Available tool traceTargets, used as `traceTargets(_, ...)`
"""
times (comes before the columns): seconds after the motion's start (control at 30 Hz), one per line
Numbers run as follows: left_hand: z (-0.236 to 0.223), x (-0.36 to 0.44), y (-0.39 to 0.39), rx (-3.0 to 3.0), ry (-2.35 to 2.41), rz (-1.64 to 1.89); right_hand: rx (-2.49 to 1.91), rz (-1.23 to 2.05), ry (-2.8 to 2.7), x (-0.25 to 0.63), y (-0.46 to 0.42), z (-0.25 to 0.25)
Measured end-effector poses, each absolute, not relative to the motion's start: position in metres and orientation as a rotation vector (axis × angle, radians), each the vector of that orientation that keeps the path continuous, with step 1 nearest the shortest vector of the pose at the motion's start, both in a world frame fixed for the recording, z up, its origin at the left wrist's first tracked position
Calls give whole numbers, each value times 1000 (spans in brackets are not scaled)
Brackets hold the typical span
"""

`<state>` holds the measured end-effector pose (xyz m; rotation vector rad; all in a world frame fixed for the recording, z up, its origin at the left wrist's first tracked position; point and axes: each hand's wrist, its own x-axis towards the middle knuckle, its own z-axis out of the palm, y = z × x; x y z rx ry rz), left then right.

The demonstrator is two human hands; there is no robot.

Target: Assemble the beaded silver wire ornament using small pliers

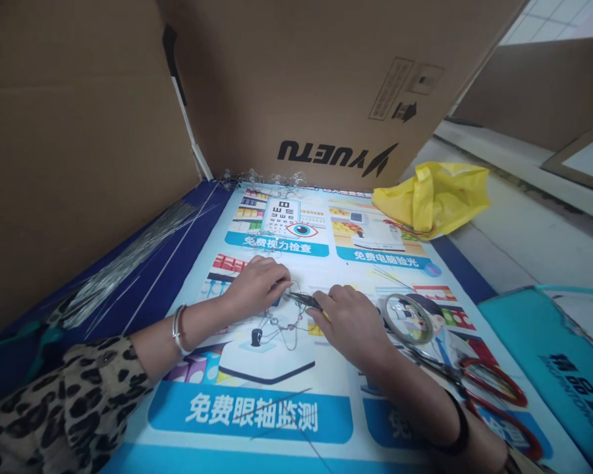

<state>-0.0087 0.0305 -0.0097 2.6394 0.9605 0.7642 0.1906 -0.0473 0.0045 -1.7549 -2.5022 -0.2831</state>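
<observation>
Left fingers pinching wirework, right fingers gripping pliers, yellow bag, contents hidden

Centre: pliers, dark metal; wirework, silvery metal. Upper centre: carton, matt cardboard. Upper right: bag, plastic on my feed, creased, faintly glossy. Lower right: scissors, metal and smooth plastic, as I make out. Left: wire bundle, shiny metal. Lower left: bangle, polished metal.
</observation>
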Motion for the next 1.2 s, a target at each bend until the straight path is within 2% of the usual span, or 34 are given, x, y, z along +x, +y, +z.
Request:
traceTargets(0.47,-13,-6,32,2656,976,804,-1731,-230,-2527,189,-39,7)
traceTargets(1.2,-14,-7,30,2680,935,830,-1631,-360,-2525,189,-38,-1)
